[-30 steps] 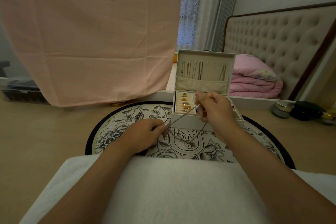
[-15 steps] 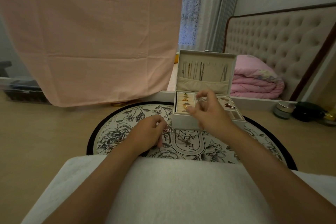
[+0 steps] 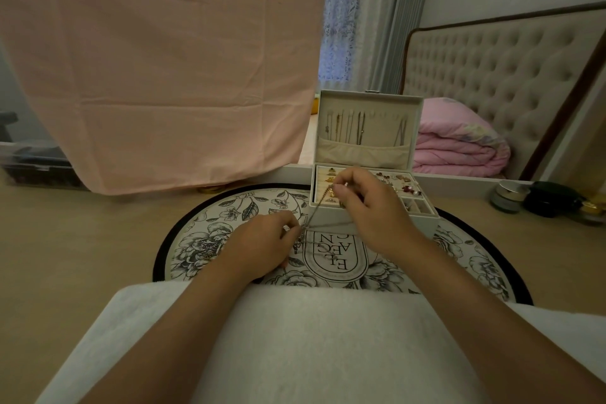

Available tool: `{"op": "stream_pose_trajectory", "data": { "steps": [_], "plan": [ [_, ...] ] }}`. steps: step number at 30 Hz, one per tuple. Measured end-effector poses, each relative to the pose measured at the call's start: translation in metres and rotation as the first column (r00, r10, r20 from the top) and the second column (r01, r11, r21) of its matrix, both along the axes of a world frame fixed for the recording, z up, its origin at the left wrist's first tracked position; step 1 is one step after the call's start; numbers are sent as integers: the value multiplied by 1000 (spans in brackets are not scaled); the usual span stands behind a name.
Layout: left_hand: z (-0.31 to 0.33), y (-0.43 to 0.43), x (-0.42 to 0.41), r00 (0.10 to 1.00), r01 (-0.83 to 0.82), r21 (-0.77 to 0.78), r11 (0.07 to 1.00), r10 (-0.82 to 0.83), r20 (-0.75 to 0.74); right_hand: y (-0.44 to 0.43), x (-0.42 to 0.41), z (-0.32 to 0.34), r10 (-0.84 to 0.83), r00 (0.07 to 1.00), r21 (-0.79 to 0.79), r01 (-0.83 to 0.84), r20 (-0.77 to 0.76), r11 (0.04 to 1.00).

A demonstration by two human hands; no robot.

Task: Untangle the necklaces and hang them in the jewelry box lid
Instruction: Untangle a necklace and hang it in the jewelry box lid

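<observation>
On the floral mat (image 3: 210, 239), untangling necklaces (image 3: 316, 210).
My left hand (image 3: 262, 244) and right hand (image 3: 372, 210) pinch them; I should pull gently, never tight.

Jewelry box (image 3: 425, 227): off-white shell. Lid (image 3: 377, 104): cream-beige lining.
Necklace chains (image 3: 319, 205): gold-toned and silver-toned.
Round mat (image 3: 210, 239): black border, white ground, black-and-grey flower print, 1 central oval with black lettering.
Hanging cloth (image 3: 157, 59): plain pale pink.
Curtain (image 3: 341, 10): white with lilac-blue floral sprigs.
Headboard (image 3: 492, 75): beige, button-tufted, dark brown trim.
Quilt (image 3: 459, 147): pink.
Towel (image 3: 311, 338): plain white.
Jar (image 3: 506, 197): grey, silver lid.
</observation>
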State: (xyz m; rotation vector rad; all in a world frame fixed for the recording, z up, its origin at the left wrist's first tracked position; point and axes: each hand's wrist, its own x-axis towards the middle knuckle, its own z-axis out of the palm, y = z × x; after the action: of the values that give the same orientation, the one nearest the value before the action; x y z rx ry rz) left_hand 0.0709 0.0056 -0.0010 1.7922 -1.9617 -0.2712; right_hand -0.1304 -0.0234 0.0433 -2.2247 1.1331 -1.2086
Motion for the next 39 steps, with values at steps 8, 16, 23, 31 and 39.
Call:
{"op": "stream_pose_trajectory", "data": {
  "steps": [8,16,23,31,39],
  "plan": [
    [8,3,8,999,-48,-5,999,48,-18,-3,-12,2,-129,896,-20,133,-426,991],
    [3,2,2,985,-26,-66,997,37,170,-3,-23,-4,-153,616,7,249,-773,968],
    [-12,-3,-12,980,55,-223,973,-10,197,-2,-31,-5,-215,387,-88,320,-897,943],
    [-9,0,-17,968,220,-288,932,-173,181,4,-14,-3,-200,407,-142,170,-891,975],
    [-13,-2,-24,960,230,-224,947,-183,214,-4,-18,-16,56,633,163,112,-772,980]
  ]
}}
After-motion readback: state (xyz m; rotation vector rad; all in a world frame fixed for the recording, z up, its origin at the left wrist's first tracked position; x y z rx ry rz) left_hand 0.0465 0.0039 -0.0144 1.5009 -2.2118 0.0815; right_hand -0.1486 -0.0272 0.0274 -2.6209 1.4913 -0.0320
